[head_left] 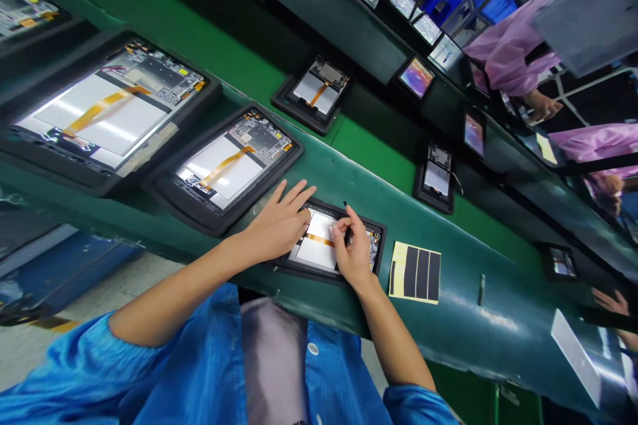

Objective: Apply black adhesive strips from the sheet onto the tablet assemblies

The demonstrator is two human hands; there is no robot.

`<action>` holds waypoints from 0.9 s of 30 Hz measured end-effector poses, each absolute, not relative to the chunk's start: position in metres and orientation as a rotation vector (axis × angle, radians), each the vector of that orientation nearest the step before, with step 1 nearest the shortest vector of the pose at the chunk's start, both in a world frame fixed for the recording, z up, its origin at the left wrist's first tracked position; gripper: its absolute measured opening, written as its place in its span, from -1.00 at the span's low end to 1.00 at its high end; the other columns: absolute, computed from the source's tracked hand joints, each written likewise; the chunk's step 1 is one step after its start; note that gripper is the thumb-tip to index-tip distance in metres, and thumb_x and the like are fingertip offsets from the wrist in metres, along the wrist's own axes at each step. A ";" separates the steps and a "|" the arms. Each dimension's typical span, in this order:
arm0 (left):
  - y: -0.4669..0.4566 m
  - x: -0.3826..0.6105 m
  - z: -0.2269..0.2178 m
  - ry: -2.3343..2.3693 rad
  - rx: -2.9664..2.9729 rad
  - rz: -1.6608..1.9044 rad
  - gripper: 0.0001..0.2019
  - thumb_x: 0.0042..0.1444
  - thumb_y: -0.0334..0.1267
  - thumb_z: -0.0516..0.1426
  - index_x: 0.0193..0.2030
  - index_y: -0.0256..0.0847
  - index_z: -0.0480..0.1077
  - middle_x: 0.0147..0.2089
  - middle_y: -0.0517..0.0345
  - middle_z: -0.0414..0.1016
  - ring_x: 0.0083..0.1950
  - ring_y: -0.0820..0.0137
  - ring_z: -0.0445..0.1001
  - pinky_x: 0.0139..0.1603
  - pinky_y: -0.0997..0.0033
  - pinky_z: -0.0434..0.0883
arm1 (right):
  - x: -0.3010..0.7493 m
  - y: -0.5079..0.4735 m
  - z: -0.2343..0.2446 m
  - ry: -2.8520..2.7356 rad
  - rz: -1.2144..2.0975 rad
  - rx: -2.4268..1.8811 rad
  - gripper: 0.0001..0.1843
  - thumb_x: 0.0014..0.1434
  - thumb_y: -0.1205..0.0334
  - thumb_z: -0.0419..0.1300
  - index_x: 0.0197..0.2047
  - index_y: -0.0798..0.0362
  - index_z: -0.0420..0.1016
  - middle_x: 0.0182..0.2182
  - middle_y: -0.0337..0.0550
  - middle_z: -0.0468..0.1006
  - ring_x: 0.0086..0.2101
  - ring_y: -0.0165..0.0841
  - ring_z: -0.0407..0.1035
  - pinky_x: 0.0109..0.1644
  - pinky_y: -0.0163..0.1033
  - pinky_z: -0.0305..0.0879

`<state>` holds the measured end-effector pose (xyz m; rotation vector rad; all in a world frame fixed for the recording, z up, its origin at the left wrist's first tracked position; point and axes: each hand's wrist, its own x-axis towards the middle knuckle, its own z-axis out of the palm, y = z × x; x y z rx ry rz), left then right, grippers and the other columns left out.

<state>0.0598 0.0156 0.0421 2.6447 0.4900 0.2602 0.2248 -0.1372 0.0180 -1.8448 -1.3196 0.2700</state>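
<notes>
An opened tablet (pixel 319 255) lies in a black tray in front of me, showing a white battery, an orange ribbon cable and part of its circuit board. My left hand (pixel 284 226) rests over its left end, fingers stretched out. Above its right part, my right hand (pixel 353 249) has thumb and fingers drawn together. A small black piece shows at the index fingertip, and something dark is between the fingers; I cannot tell what it is. Right of the tray lies a yellow backing sheet (pixel 397 269) with black adhesive strips.
Two opened tablets, one nearer (pixel 229 166) and one farther left (pixel 114 106), lie in black trays. More trayed tablets (pixel 321 89) sit on the green conveyor strip (pixel 363 153). Across it, co-workers in pink sleeves (pixel 518 46) work. A white panel (pixel 575 355) is at the right.
</notes>
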 end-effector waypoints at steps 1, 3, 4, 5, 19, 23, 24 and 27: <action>0.016 0.060 0.041 0.491 2.652 0.253 -0.79 0.32 -0.37 0.06 -0.20 -0.30 0.54 0.50 -0.30 0.22 0.57 -0.13 0.08 0.50 -0.41 0.07 | 0.225 -0.137 0.018 -1.319 0.270 -1.841 -0.48 0.42 0.18 0.12 0.40 0.01 0.25 -0.23 -0.19 0.57 -0.24 -0.30 0.45 -0.03 -0.06 0.43; 0.015 0.061 0.039 0.499 2.670 0.236 -0.77 0.34 -0.37 0.03 -0.19 -0.30 0.54 0.49 -0.29 0.24 0.56 -0.13 0.09 0.49 -0.41 0.09 | 0.225 -0.138 0.017 -1.319 0.266 -1.836 -0.49 0.43 0.18 0.12 0.40 0.01 0.24 -0.23 -0.19 0.57 -0.24 -0.30 0.45 -0.02 -0.05 0.43; 0.015 0.061 0.037 0.501 2.676 0.225 -0.76 0.35 -0.38 0.02 -0.19 -0.30 0.53 0.48 -0.30 0.24 0.56 -0.12 0.09 0.48 -0.40 0.11 | 0.225 -0.138 0.017 -1.318 0.266 -1.836 -0.49 0.43 0.18 0.11 0.40 0.02 0.24 -0.23 -0.18 0.57 -0.23 -0.30 0.44 -0.02 -0.05 0.43; 0.015 0.061 0.036 0.503 2.679 0.215 -0.75 0.35 -0.38 0.01 -0.18 -0.30 0.53 0.48 -0.30 0.24 0.57 -0.12 0.08 0.48 -0.40 0.12 | 0.225 -0.138 0.017 -1.317 0.268 -1.837 -0.49 0.43 0.17 0.11 0.40 0.02 0.24 -0.22 -0.18 0.57 -0.23 -0.30 0.44 -0.01 -0.05 0.43; 0.028 0.053 0.042 0.740 1.846 0.629 -0.75 0.33 -0.08 0.07 -0.26 -0.16 0.44 0.28 -0.11 0.49 0.37 0.12 0.41 0.43 -0.05 0.31 | 0.224 -0.137 0.017 -1.337 0.255 -1.855 -0.48 0.41 0.21 0.10 0.39 0.03 0.24 -0.24 -0.17 0.57 -0.24 -0.30 0.45 -0.02 -0.06 0.43; 0.028 0.050 0.052 0.809 1.548 0.665 -0.71 0.26 0.02 0.16 -0.20 -0.17 0.53 0.21 -0.07 0.58 0.23 0.11 0.53 0.33 -0.04 0.41 | 0.225 -0.139 0.019 -1.352 0.261 -1.830 -0.47 0.43 0.21 0.09 0.42 0.00 0.20 -0.23 -0.18 0.56 -0.24 -0.30 0.45 -0.04 -0.07 0.44; 0.027 0.049 0.054 0.814 1.499 0.670 -0.69 0.25 0.04 0.17 -0.18 -0.17 0.55 0.21 -0.07 0.58 0.24 0.10 0.53 0.32 -0.03 0.42 | 0.226 -0.141 0.021 -1.363 0.251 -1.826 -0.46 0.43 0.21 0.10 0.43 -0.01 0.19 -0.22 -0.18 0.57 -0.24 -0.30 0.45 -0.04 -0.07 0.44; 0.024 0.045 0.056 0.826 1.446 0.685 -0.67 0.21 0.06 0.21 -0.11 -0.16 0.56 0.20 -0.05 0.59 0.25 0.10 0.51 0.30 0.00 0.45 | 0.231 -0.152 0.030 -1.409 0.188 -1.843 -0.43 0.43 0.21 0.12 0.45 -0.04 0.16 -0.22 -0.17 0.58 -0.23 -0.27 0.46 -0.05 -0.04 0.43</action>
